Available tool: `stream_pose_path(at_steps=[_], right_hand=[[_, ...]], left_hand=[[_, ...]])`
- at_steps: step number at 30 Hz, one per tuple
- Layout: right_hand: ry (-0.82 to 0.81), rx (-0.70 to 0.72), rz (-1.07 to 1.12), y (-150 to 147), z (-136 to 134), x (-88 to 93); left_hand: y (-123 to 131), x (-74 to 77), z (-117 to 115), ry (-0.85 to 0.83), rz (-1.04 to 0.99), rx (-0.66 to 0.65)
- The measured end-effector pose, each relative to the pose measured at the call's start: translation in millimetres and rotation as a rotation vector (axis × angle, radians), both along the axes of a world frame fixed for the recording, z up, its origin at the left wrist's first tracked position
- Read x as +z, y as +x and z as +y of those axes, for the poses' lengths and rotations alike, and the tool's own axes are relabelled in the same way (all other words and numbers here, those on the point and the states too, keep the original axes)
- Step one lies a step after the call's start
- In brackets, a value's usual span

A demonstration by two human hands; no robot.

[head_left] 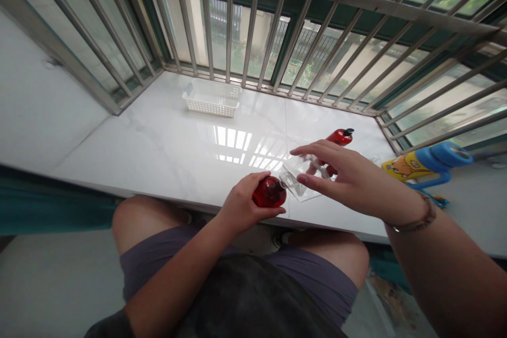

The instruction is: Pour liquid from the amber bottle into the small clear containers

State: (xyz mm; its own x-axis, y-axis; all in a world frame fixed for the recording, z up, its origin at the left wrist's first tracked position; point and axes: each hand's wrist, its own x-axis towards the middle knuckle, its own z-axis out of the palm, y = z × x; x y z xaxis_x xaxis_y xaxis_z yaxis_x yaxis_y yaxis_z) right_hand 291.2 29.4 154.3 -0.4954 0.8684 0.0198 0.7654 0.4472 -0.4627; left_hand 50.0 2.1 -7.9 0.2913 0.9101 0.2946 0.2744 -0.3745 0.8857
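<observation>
My left hand [249, 198] is closed around a red translucent bottle [269, 193] with a dark neck, held tilted at the counter's front edge. The bottle's neck points right, toward a clear plastic container [303, 193]. Over that container hovers my right hand [336, 171], its thumb and index finger spread apart; its other fingers curl underneath and are partly hidden. A second red bottle [339, 137] with a black top lies just beyond my right hand, which covers part of it.
A white perforated basket [212, 108] stands at the back left of the glossy white counter [166, 142]. To the right is a yellow and blue drinking bottle [420, 163] with a handle. Metal window bars [255, 31] enclose the back and sides. My knees are against the front edge.
</observation>
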Motion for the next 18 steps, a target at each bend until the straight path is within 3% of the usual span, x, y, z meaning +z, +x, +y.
stream_pose_path(at_steps=[18], right_hand=[[0.007, 0.025, -0.040, -8.9, 0.7, 3.9]], left_hand=[[-0.9, -2.9, 0.2, -0.009, 0.017, 0.009]])
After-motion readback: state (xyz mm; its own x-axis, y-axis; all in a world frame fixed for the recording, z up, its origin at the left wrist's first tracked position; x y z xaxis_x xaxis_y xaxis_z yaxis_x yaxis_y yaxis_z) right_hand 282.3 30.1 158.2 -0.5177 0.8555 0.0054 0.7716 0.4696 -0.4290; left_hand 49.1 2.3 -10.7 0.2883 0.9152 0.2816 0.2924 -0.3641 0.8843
